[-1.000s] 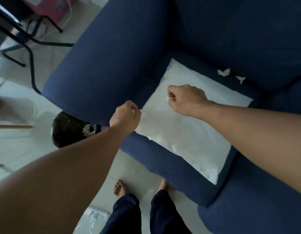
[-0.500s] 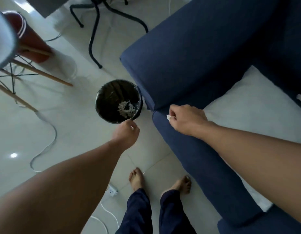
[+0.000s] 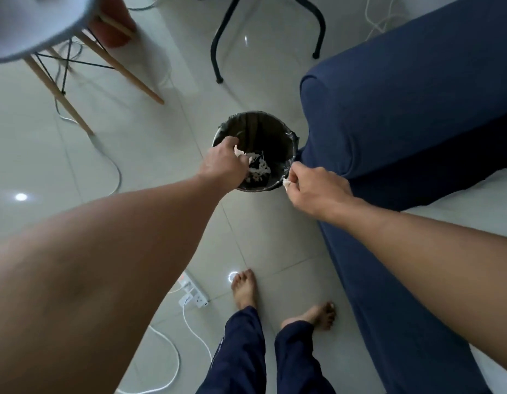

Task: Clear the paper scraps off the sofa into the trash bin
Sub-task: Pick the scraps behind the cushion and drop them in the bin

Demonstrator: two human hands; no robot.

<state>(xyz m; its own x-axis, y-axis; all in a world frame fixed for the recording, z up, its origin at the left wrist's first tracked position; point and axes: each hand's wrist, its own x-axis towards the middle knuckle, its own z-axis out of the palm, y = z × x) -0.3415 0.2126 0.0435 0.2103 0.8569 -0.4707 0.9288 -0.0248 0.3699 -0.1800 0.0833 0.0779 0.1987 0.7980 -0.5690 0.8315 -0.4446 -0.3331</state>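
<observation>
Bare forearms, bare feet; navy trousers, possibly pyjamas.

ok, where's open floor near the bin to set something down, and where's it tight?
Bare tile left of the trash bin, between it and the wooden stool legs. More tile between the bin and the feet. Tight at the bin's right, against the sofa, and over its mouth, where the left hand and right hand hold paper scraps. Power strip clutters bottom left.

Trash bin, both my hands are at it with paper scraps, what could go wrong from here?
The right hand pinches its paper scrap at the trash bin rim, not clearly over the opening; released there, it may land on the floor. The left hand holds its scrap over the opening. The power strip and its cables lie close to the bare feet: a trip hazard.
</observation>
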